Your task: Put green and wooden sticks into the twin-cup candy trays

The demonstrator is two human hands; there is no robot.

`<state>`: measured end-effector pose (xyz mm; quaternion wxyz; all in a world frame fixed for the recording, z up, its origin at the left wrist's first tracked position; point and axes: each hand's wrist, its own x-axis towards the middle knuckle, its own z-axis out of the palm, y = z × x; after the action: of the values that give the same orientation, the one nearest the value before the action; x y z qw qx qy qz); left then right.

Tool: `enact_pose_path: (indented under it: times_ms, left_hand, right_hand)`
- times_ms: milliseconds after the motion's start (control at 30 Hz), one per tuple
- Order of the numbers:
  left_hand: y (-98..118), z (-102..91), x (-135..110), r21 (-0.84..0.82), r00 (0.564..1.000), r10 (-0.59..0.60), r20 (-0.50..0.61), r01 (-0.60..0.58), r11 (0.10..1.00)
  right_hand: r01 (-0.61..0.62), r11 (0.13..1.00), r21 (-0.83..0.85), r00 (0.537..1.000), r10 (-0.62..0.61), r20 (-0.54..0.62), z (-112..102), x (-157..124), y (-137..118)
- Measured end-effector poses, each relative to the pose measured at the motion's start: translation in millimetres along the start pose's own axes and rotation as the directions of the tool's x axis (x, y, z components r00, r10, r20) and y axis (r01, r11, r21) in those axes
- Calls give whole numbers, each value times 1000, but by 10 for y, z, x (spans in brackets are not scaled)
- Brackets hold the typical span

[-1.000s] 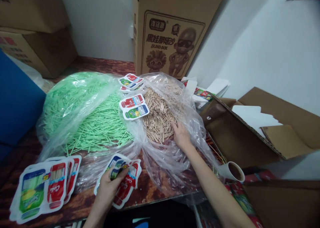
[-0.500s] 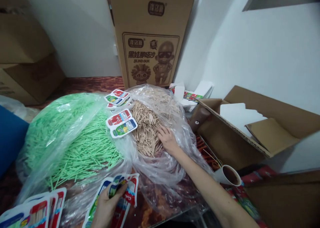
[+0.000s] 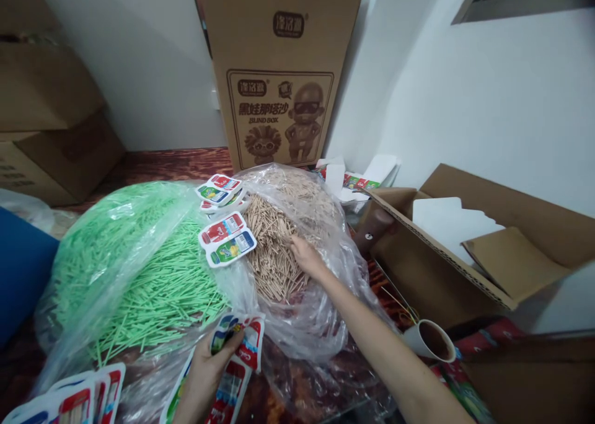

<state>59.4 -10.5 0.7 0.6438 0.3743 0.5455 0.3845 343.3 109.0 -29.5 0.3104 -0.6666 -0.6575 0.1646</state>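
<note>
At the bottom, my left hand is closed around a bottle-shaped printed packet, red on one half and green and blue on the other. More such packets lie beneath this hand. My right hand is at the pile of short light-brown sticks in an open clear plastic bag. Its fingers are bent together on the sticks, their tips partly hidden. Beside it, a packet rests on the bag's edge, with several more packets stacked behind.
Green sticks fill another clear bag on the left. Filled packets lie front left. A tall carton stands behind. On the right are an open cardboard box holding white pieces and a paper cup of dark liquid.
My right hand's fingers have gone from spread over the brown sticks to drawn together on them. My left hand has shifted slightly right with its packet. The view has tilted a little.
</note>
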Motion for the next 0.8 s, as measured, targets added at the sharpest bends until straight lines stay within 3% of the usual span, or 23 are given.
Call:
enact_pose_path:
  times_ms: [200, 400, 600, 800]
  left_hand:
    - [-63, -42, 5, -13, 1000, -10, -13, 10, 1000]
    - [-91, -131, 21, -46, 999, 10, -38, -11, 999]
    - [-127, -152, 29, -44, 1000, -8, 12, 8, 999]
    - [-117, -151, 4, -86, 1000, -26, 5, 26, 996]
  right_hand:
    - [-137, 945, 297, 989, 147, -13, 90, 231, 0]
    - [-258, 813, 521, 963, 263, 67, 48, 241, -24]
    - [-384, 689, 615, 920, 341, 193, -37, 357, -77]
    - [-387, 638, 666, 914, 364, 182, -45, 314, -97]
